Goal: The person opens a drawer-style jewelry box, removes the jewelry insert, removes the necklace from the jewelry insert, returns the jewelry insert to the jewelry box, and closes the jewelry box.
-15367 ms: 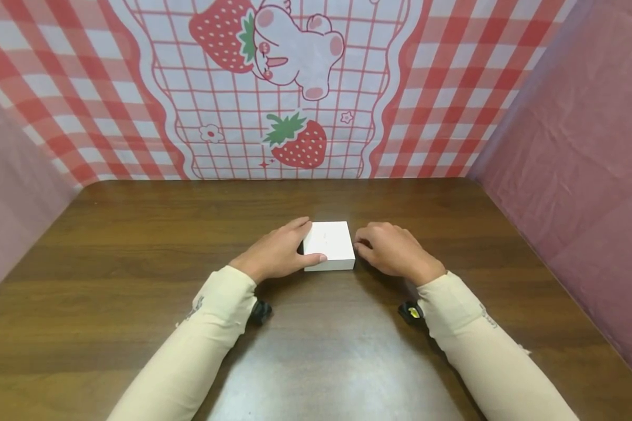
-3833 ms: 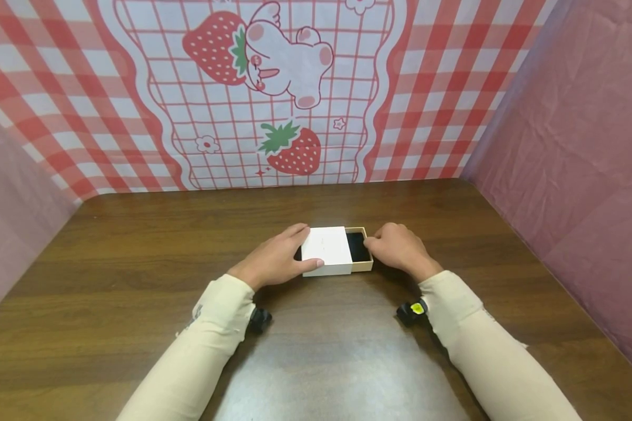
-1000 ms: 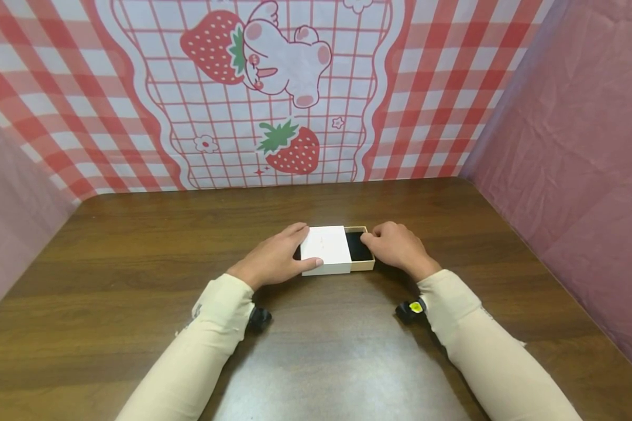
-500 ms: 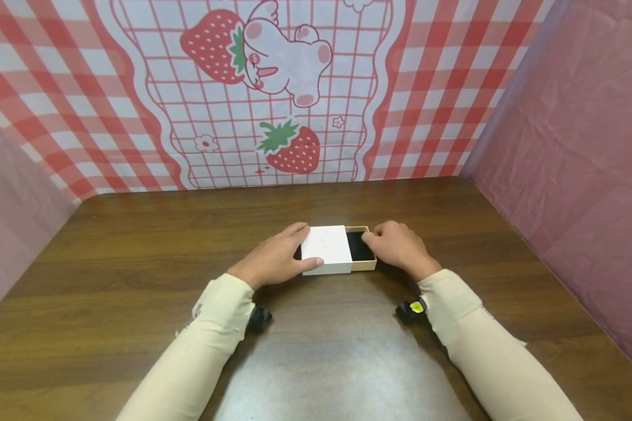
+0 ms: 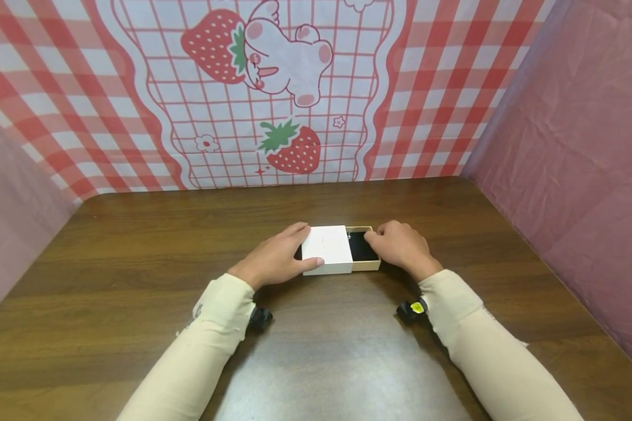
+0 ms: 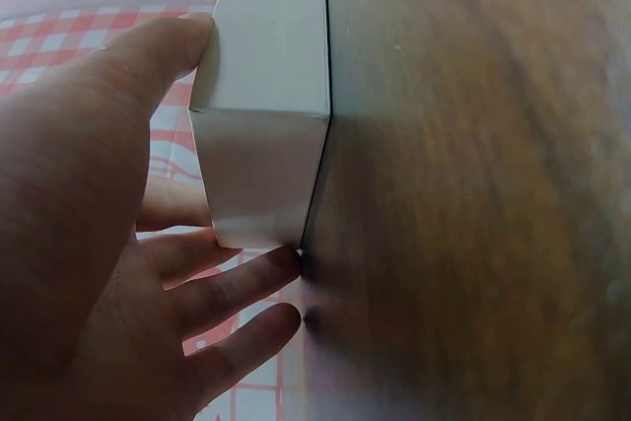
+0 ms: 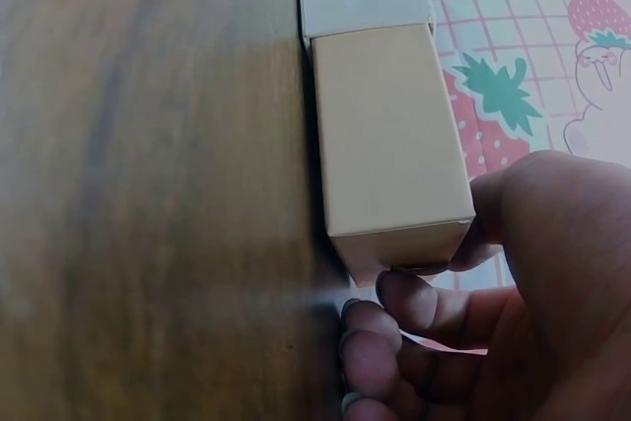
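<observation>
- The left hand (image 5: pixel 275 256) grips the white sleeve (image 5: pixel 326 248), its thumb at the near edge and its fingers beyond.
- That sleeve lies flat on the wooden worktop (image 5: pixel 116 280).
- The tan tray (image 5: pixel 366 266) juts partway from the sleeve's right side, showing a black lining (image 5: pixel 361 247).
- The right hand (image 5: pixel 400 244) pinches the tray's outer end wall, fingers curled.

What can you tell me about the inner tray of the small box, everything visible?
The tray is a shallow, straight-sided drawer with plain tan walls, apparently card, and a black lining. It stands partly out of the right side of the white sleeve, level and low over the wooden table; the rest is hidden inside. A tiny shiny spot shows by the sleeve's edge, too small to identify. The right hand pinches its outer end.
</observation>
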`<action>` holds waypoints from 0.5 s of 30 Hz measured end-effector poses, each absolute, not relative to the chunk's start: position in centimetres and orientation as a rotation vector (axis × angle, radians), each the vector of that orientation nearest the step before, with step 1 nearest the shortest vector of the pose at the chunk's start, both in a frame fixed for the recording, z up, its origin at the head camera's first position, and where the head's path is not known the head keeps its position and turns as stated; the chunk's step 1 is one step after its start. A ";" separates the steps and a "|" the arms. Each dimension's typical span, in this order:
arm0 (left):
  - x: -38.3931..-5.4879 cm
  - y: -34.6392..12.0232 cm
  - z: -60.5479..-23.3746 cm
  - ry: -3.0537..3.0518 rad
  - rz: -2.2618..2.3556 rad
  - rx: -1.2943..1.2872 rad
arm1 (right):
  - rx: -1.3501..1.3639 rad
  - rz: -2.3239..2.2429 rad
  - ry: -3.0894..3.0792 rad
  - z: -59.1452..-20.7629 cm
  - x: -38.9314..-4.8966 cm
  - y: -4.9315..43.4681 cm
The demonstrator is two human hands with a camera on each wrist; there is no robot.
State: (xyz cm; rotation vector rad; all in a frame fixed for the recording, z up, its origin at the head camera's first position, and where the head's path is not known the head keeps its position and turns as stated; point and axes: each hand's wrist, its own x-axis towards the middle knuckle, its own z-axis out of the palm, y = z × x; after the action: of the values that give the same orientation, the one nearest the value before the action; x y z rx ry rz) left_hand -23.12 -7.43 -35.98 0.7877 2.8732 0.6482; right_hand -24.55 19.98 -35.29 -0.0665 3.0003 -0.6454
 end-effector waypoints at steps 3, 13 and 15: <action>-23.1 -7.4 -36.0 2.874 0.651 0.788 | -0.060 -0.637 2.995 -35.2 -24.5 19.9; -23.1 -7.5 -36.0 2.875 0.652 0.798 | -0.046 -0.612 3.010 -35.1 -24.4 19.9; -23.1 -7.4 -36.0 2.875 0.651 0.799 | -0.045 -0.606 3.021 -35.1 -24.4 19.9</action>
State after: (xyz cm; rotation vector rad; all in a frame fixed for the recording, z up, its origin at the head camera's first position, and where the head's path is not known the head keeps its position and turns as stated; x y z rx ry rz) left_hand -23.07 -7.44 -36.00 0.7989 2.8751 0.6510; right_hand -24.38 19.89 -35.06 -0.0447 3.0210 -0.6057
